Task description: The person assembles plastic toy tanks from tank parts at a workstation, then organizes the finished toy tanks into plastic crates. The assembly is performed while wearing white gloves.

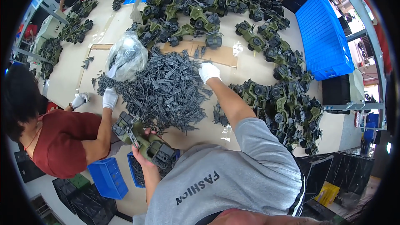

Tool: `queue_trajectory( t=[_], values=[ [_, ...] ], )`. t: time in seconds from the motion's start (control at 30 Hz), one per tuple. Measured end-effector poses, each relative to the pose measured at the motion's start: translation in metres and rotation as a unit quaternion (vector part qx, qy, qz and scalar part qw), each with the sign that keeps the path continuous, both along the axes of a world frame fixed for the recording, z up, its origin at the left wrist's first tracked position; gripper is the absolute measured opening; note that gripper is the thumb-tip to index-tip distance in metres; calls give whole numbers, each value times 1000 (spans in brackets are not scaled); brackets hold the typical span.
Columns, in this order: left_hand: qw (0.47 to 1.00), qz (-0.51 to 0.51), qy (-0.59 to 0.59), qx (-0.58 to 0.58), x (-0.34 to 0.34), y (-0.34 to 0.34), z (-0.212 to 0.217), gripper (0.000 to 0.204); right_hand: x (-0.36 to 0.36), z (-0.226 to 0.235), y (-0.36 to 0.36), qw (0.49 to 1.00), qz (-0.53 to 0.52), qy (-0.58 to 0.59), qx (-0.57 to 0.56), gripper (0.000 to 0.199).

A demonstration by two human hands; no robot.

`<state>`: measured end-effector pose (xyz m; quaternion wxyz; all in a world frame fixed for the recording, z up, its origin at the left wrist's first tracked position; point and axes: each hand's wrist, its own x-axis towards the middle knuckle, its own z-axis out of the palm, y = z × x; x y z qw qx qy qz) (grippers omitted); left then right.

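My left hand (143, 157), ungloved, is wrapped round a green and black toy jeep (146, 143) and holds it above the table's near edge. My right hand (208, 72), in a white glove, reaches to the far right edge of a large heap of small dark grey plastic parts (166, 89). Its fingers are bent together, and whatever is at their tips is too small to make out. Beyond them, a few loose grey parts (200, 51) lie on a flat cardboard strip (225, 57). A clear plastic bag (127, 56) rests on the heap's left side.
To my left, a co-worker in a dark red shirt (66, 146) has white-gloved hands (110, 98) by the heap. Rows of toy jeeps (200, 14) fill the far and right sides. Blue crates stand at the right (325, 37) and below the table (107, 178).
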<state>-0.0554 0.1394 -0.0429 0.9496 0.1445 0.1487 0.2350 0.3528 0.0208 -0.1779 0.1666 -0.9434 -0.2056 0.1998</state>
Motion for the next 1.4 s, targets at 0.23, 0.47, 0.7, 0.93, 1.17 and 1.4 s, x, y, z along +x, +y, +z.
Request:
queue_trajectory(
  t=[0.23, 0.47, 0.7, 0.93, 1.17, 1.4],
  values=[
    [986, -155, -5, 62, 16, 20, -24, 74, -55, 108, -47, 934, 255, -226, 107, 18],
    [940, -331, -47, 71, 97, -36, -3, 72, -172, 203, -137, 876, 252, 19, 409, 24],
    [928, -357, 18, 105, 109, -130, 18, 63, -219, 166, -190, 820, -131, 132, 541, 41],
    [908, -386, 136, 88, 117, -157, 46, 51, -238, 224, -277, 788, -156, 121, 584, 34],
    [934, -326, 123, 81, 93, -181, 54, 41, -283, 259, -269, 768, -113, 272, 568, 44],
    [945, -296, 110, 88, 81, -181, 67, 34, -296, 253, -256, 828, -88, 189, 520, 41]
  ],
)
